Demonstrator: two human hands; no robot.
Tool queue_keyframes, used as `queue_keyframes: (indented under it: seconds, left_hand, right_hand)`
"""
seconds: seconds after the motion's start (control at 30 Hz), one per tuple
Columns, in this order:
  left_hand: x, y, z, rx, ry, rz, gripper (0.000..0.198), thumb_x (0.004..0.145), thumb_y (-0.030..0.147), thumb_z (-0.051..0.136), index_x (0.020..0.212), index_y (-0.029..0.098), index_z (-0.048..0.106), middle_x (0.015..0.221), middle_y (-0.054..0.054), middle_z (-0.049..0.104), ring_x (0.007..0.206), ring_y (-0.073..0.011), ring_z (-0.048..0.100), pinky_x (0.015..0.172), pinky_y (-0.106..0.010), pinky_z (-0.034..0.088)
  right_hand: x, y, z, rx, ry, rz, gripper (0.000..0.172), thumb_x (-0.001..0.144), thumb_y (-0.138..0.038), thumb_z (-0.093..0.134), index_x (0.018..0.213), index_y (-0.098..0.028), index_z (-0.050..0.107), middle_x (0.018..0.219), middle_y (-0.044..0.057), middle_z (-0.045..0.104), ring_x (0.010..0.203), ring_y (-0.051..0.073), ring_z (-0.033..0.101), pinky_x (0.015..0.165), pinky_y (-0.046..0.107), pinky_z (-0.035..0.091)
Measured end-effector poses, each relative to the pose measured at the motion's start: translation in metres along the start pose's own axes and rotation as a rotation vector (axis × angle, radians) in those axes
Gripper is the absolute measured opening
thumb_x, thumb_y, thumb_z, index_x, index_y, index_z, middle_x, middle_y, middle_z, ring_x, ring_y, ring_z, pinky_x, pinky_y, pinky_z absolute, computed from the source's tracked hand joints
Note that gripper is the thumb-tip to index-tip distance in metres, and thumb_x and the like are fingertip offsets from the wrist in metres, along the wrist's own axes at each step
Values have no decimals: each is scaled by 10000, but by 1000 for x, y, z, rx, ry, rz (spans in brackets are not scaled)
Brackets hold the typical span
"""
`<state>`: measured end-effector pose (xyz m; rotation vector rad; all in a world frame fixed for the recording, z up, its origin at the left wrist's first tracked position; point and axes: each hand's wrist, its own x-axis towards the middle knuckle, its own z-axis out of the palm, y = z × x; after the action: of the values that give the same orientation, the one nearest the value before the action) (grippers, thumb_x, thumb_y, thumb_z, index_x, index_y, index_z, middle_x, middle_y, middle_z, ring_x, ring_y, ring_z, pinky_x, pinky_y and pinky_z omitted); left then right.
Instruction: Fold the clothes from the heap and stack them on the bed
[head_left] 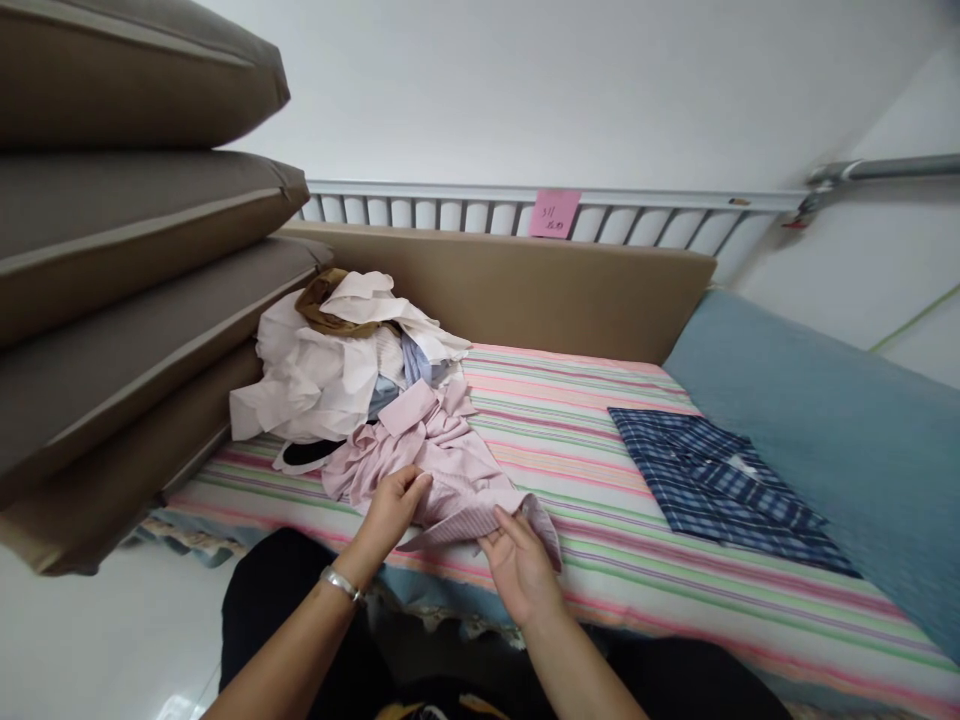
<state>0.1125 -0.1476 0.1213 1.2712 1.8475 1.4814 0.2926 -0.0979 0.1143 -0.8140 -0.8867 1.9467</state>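
A pink shirt (442, 455) with fine stripes lies crumpled on the striped bed cover (547, 400), close to its front edge. My left hand (394, 510), with a silver bracelet at the wrist, pinches the shirt's near side between thumb and fingers. To the right, my right hand (521, 565) has its thumb over the shirt's lower edge and its fingers under the cloth, palm turned up. Behind the pink shirt is a heap of white clothes (307, 365) with a brown garment (330, 305) and blue cloth in it. A folded navy plaid shirt (735, 490) rests at the right.
Thick brown cushions (142, 215) are stacked high on the left. A brown cushion board (555, 295) runs along the back, before a white radiator (442, 210) bearing a pink note (555, 213). A blue-covered bolster (825, 430) bounds the right side.
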Motion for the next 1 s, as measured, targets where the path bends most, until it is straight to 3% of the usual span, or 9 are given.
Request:
queue_keyframes:
  seconds: [0.07,0.13,0.23,0.3,0.4,0.57,0.77,0.9,1.0]
  left_hand:
    - [-4,13,-3,82,50,109,215,795,366,531,874,184,614,850,-40,618,828,-188,542,777,-298,402]
    - [-9,27,-3,181,-17,274,303,781,344,580,1050,204,592,1046,-77,617,987,-218,526,888,-336,373]
    - [-15,42,2,285,-263,406,357,752,313,639,1097,234,593,1039,-66,638,1005,-226,534,918,-350,357]
    - [-13,42,5,308,-299,362,273,760,280,627,1028,231,630,949,-54,665,937,-219,566,886,-340,373]
    - [1,36,-1,261,-221,231,143,783,279,579,864,201,667,819,-47,678,792,-197,593,758,-294,414]
    - [30,30,-52,120,-44,152,184,729,364,599,764,192,656,740,-15,658,738,-182,572,697,-260,418]
    - [27,-18,-118,138,175,-23,264,693,433,587,738,181,651,696,6,636,699,-166,545,650,-244,412]
    - [16,-56,-133,194,263,-122,273,637,436,598,681,171,646,637,-1,626,651,-174,554,606,-255,427]
    - [5,-64,-130,228,353,-156,294,617,405,600,764,155,651,699,-40,638,664,-201,577,604,-292,448]
  right_hand:
    - [-2,-1,4,-2,-6,1,413,703,-317,621,1110,-299,549,1216,16,606,1150,228,525,919,416,444]
    - [-5,-2,10,21,-8,10,495,689,-300,652,1167,-271,525,1221,37,602,1148,228,526,952,408,419]
    - [-11,-6,20,-7,-78,-14,503,708,-299,647,1193,-257,520,1212,42,605,1136,213,530,981,393,389]
    - [-13,-13,24,-90,-175,6,490,718,-307,642,1192,-253,531,1193,48,615,1110,206,548,974,389,390]
    - [-8,-34,17,-273,-227,27,443,671,-336,689,1091,-220,604,1082,71,668,1024,212,599,940,390,413]
    - [14,-66,-28,-518,43,-182,374,639,-411,687,940,-192,648,953,86,702,944,238,631,904,412,440]
    - [33,-31,-64,-816,10,-317,280,687,-355,597,924,-226,671,981,62,698,940,237,628,884,418,464]
    - [38,-10,-54,-1063,-92,-457,274,742,-281,519,968,-255,672,1015,40,681,979,223,601,911,419,445]
    - [43,-7,-40,-1223,-167,-525,300,759,-221,477,987,-258,668,1034,43,665,1010,212,578,923,401,435]
